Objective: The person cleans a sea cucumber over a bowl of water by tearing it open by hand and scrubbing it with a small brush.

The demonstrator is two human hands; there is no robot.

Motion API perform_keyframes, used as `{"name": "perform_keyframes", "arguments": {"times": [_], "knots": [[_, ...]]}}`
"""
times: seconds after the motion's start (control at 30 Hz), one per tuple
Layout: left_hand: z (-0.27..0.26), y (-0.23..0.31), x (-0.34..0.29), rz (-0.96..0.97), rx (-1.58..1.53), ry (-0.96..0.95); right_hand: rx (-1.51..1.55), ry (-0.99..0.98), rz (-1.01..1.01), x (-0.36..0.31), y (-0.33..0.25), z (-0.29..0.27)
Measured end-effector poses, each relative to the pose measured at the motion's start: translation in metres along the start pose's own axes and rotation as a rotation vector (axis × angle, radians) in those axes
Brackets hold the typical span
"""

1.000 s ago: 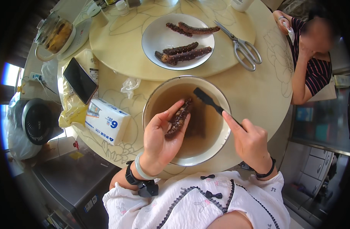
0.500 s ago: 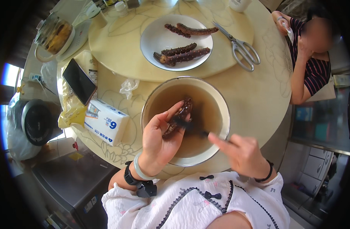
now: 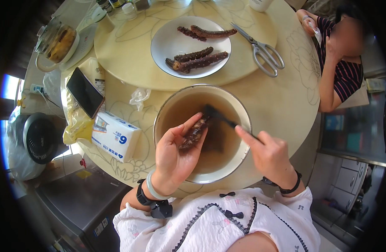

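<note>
In my left hand (image 3: 176, 153) lies a dark, spiny sea cucumber (image 3: 194, 133), held with the fingers curled round it above a basin (image 3: 159, 122) of brownish water. My right hand (image 3: 269, 153) grips the handle of a small black brush (image 3: 223, 119), forefinger stretched along it. The brush's head touches or nearly touches the far end of the sea cucumber; its bristles are hard to make out. Beyond the basin, a white plate (image 3: 165, 45) bears several more sea cucumbers (image 3: 201, 61). A pair of scissors (image 3: 260, 48) lies right of the plate, blades partly apart.
On the left of the table are a tissue pack (image 3: 115, 135), a phone (image 3: 85, 92), a crumpled plastic bag (image 3: 139, 98) and a glass teapot (image 3: 57, 44). Small jars (image 3: 129, 11) stand at the back. Another person (image 3: 342, 63) sits at the far right.
The brush has shifted from the middle of the sea cucumber to its far end, and my right hand has moved slightly up. My left hand keeps its hold.
</note>
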State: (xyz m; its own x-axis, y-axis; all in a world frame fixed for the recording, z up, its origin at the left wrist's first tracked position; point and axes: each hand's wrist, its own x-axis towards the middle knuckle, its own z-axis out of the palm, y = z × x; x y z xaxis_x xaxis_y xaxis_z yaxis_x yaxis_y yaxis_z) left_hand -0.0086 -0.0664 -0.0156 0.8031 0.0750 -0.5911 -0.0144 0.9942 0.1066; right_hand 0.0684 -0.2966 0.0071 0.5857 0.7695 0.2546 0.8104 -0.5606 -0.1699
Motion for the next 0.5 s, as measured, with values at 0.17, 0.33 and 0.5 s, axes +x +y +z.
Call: {"name": "perform_keyframes", "arguments": {"times": [0.17,0.33,0.5], "knots": [[-0.004,0.004,-0.001,-0.004,0.05,-0.087,0.012,0.011,0.053,0.0,0.012,-0.004],[0.005,0.003,-0.012,0.062,0.294,-0.145,0.052,-0.072,0.108,0.002,0.014,-0.017],[0.011,0.013,-0.016,0.21,0.471,-0.26,0.196,-0.05,0.158,0.008,0.022,-0.022]]}}
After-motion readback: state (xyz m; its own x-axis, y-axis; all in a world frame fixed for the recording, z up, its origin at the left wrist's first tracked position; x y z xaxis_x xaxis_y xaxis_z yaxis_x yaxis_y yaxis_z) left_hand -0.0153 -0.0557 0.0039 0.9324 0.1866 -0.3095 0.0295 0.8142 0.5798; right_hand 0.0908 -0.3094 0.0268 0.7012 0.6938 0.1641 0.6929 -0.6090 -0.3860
